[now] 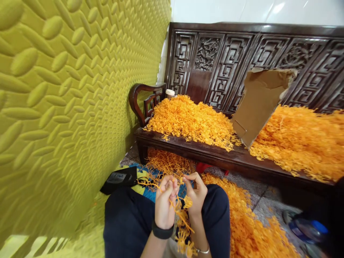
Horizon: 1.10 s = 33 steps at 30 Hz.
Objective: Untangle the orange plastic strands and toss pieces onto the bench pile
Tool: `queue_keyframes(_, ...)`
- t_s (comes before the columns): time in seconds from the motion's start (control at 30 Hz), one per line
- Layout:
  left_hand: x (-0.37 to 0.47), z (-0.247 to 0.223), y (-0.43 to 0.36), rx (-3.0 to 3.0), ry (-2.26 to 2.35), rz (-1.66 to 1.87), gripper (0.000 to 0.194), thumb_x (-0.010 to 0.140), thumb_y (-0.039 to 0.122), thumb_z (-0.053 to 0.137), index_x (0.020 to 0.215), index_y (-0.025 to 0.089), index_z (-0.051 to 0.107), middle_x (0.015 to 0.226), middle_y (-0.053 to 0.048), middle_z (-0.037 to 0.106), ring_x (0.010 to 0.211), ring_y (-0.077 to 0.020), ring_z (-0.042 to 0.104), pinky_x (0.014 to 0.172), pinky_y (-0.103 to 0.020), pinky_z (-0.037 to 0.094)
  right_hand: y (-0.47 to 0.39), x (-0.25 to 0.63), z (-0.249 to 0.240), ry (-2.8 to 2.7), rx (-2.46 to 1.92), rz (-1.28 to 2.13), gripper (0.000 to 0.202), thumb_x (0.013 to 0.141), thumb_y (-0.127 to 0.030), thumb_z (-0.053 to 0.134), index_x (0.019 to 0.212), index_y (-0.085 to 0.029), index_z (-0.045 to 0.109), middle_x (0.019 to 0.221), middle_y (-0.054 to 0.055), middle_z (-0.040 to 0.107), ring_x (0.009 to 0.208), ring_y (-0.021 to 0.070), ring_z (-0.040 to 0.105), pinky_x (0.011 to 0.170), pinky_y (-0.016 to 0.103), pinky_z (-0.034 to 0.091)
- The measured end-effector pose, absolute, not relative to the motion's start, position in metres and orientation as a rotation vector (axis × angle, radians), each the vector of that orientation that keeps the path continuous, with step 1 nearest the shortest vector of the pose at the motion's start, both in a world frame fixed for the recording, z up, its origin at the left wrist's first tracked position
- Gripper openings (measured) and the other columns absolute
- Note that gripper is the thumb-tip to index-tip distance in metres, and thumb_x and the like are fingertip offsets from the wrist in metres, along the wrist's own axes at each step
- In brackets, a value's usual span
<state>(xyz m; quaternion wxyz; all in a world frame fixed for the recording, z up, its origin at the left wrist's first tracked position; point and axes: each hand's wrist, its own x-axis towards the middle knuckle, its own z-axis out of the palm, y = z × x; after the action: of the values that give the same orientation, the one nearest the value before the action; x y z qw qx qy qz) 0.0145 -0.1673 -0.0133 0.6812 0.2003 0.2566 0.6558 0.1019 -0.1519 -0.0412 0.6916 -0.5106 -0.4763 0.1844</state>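
My left hand (pixel 164 202), with a dark band at the wrist, is closed around thin orange plastic stems (pixel 147 183). Their ends stick out to the left and hang below the palm. Close beside it, my right hand (pixel 196 193) pinches a small orange piece (pixel 181 180) between thumb and fingertips; whether that piece is joined to the stems I cannot tell. An orange flower-like piece (pixel 187 201) hangs between the two hands, with more orange pieces (pixel 185 242) below over my lap. Both hands are above my knees.
A dark carved wooden bench (pixel 172 138) bears a heap of orange pieces (pixel 190 120), a torn cardboard sheet (pixel 259 104) and a second heap (pixel 309 139). More pieces (pixel 242 215) cover the floor. A yellow textured wall (pixel 80 89) rises on the left. A black pouch-like item (pixel 119 179) lies nearby.
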Motion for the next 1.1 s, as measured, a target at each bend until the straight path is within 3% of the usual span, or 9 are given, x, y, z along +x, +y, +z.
queue_keyframes(0.23, -0.001, -0.016, -0.167, 0.437, 0.64, 1.529, 0.022, 0.062, 0.025, 0.079, 0.073, 0.014, 0.062, 0.061, 0.003, 0.052, 0.05, -0.0042, 0.041, 0.049, -0.014, 0.037, -0.155, 0.095, -0.038, -1.03, -1.121, 0.7, 0.012, 0.073, -0.029, 0.067, 0.071, -0.017, 0.064, 0.069, 0.002, 0.062, 0.066, 0.0142, 0.056, 0.063, 0.025, 0.044)
queue_keyframes(0.37, -0.006, -0.026, -0.163, 0.443, 0.687, 1.589, 0.026, 0.061, 0.029, 0.08, 0.073, 0.014, 0.063, 0.059, 0.004, 0.051, 0.046, -0.0027, 0.037, 0.045, -0.013, 0.033, -0.151, 0.094, -0.043, -1.086, -1.046, 1.006, 0.026, 0.073, -0.039, 0.066, 0.085, -0.017, 0.069, 0.076, 0.004, 0.065, 0.066, 0.014, 0.056, 0.061, 0.025, 0.045)
queue_keyframes(0.6, -0.003, -0.034, -0.163, 0.441, 0.789, 1.63, 0.033, 0.058, 0.038, 0.081, 0.074, 0.015, 0.064, 0.061, 0.004, 0.054, 0.046, -0.0033, 0.038, 0.045, -0.013, 0.033, -0.144, 0.102, -0.055, -1.207, -1.004, 1.304, 0.024, 0.067, -0.038, 0.073, 0.067, -0.015, 0.065, 0.062, 0.0, 0.059, 0.058, 0.0113, 0.051, 0.059, 0.023, 0.04)
queue_keyframes(0.9, 0.021, -0.017, -0.171, 0.453, 0.804, 1.467, 0.035, 0.055, 0.041, 0.083, 0.069, 0.015, 0.063, 0.063, 0.002, 0.054, 0.054, -0.006, 0.045, 0.048, -0.013, 0.035, -0.149, 0.098, -0.058, -0.97, -1.13, 0.623, 0.021, 0.074, -0.03, 0.064, 0.06, -0.015, 0.058, 0.064, 0.0, 0.054, 0.065, 0.0129, 0.051, 0.064, 0.025, 0.041)
queue_keyframes(1.1, 0.009, -0.026, -0.202, 0.503, 0.856, 1.408, 0.033, 0.063, 0.044, 0.078, 0.065, 0.015, 0.062, 0.06, 0.002, 0.05, 0.054, -0.0066, 0.043, 0.051, -0.014, 0.037, -0.144, 0.207, -0.046, -0.426, -1.17, -0.055, 0.015, 0.071, -0.031, 0.059, 0.069, -0.017, 0.054, 0.068, -0.001, 0.051, 0.058, 0.0123, 0.042, 0.058, 0.027, 0.036)
